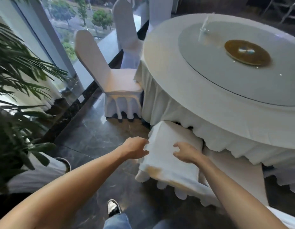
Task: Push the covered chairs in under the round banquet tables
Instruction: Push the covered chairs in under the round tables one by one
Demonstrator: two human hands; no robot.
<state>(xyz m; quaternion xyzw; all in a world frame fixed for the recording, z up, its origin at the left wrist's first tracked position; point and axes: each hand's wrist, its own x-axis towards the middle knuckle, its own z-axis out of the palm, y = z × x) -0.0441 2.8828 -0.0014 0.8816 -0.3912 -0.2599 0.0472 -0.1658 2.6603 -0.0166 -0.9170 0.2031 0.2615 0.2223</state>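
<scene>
The round banquet table (201,116) wears a white cloth with a scalloped hem and fills the right side. Right in front of me a white covered chair (166,156) stands at the table's near edge, its back towards me and its seat hidden under the hanging cloth. My left hand (135,148) grips the left edge of the chair's back. On the top right of that back, my right hand (187,153) has its fingers curled into the cover. A second covered chair (102,63) stands left of the table, its seat front touching the cloth.
A glass turntable (226,76) with a gold disc (247,52) lies on the table. Two more covered chairs (125,27) stand behind. A leafy plant (19,83) crowds the left by the window. Dark glossy floor (97,138) lies between them; my shoe (113,207) is below.
</scene>
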